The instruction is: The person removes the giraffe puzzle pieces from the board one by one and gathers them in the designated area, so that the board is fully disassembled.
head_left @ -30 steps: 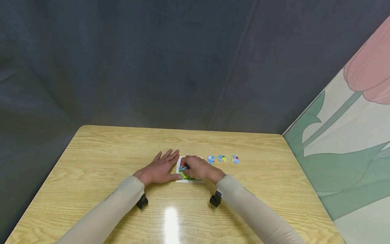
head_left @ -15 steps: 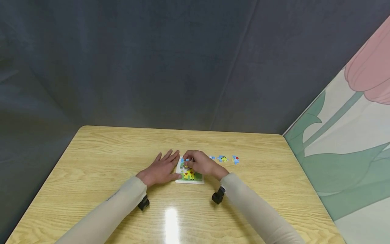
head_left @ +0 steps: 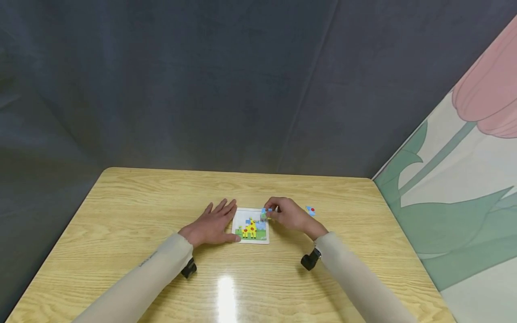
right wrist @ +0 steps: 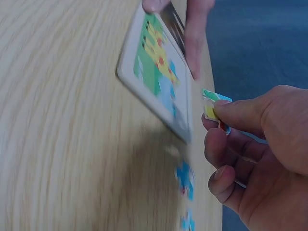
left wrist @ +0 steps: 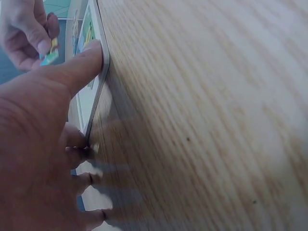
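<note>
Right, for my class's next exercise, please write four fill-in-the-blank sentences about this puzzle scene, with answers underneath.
1. The thumb resting on the puzzle tray belongs to the ____ hand.
2. A puzzle piece is pinched in the person's ____ hand.
3. The yellow giraffe has ____ spots.
4. The tabletop shows a ____ grain pattern.

Missing words: left; right; red; wood.

Tabletop [head_left: 161, 193] wood-grained, glossy under light. Puzzle tray [right wrist: 149, 98] smooth-rimmed. Sleeves [head_left: 141, 285] matt cloth. Backdrop [head_left: 202, 89] matt, cloth-like.
</note>
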The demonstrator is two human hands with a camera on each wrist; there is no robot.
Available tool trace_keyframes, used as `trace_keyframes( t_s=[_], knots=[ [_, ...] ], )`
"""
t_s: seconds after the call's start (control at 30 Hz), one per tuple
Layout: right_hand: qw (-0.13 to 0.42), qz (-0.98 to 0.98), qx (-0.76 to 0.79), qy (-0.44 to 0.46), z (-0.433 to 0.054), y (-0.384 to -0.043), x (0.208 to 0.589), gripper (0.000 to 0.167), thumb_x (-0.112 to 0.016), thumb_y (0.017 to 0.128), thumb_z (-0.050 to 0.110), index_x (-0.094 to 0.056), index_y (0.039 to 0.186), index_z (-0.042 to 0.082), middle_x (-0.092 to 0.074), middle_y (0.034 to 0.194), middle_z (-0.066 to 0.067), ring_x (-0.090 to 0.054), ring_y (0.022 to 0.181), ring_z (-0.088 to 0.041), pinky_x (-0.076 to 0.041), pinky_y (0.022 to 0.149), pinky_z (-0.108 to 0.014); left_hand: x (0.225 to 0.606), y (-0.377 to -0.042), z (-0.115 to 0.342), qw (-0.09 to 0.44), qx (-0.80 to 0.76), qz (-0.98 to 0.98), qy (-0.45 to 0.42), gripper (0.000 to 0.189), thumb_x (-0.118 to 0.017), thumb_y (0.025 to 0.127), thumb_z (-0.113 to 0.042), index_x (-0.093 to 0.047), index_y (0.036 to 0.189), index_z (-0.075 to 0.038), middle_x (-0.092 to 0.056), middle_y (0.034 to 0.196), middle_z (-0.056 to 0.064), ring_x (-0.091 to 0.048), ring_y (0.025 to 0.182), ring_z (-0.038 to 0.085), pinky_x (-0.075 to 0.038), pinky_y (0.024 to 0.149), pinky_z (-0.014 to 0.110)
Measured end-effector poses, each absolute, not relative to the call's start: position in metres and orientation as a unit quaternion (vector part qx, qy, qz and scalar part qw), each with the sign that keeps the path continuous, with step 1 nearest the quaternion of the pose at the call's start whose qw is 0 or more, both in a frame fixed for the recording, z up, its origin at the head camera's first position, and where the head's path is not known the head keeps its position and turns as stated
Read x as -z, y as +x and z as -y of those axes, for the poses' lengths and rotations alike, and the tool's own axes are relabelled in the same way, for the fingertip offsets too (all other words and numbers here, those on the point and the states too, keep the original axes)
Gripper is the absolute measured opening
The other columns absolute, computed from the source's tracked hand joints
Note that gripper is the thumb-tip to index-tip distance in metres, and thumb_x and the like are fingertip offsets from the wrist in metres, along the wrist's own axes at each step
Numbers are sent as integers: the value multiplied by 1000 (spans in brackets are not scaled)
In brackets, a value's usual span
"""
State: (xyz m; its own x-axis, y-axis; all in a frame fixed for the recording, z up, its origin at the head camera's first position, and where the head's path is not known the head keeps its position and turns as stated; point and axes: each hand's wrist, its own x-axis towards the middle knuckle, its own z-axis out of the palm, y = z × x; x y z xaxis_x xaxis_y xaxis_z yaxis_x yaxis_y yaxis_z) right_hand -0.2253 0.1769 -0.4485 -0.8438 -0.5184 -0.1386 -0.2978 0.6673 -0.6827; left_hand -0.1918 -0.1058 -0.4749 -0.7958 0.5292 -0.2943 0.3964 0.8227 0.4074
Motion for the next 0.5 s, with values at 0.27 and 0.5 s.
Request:
trace_keyframes(
  t_s=[0.27,0.5],
  knots=[
    [151,-907,332,-209,-212,-224,450,9,-66,105,8,-72,109,4,-71,98,-9,-55,73,-13,-47,64,-23,478,-192,108,192,-170,-933,252,99,-65,102,-60,-19,171,-6,-4,183,9,-2,170,35,-6,134,67],
    [149,-917,315,-194,-227,-218,460,2,-71,102,6,-71,104,6,-72,95,-6,-57,78,-13,-46,65,-23,480,-192,109,190,-174,-932,255,99,-64,102,-60,-18,171,-6,-3,183,9,-1,170,35,-6,134,68]
  ],
)
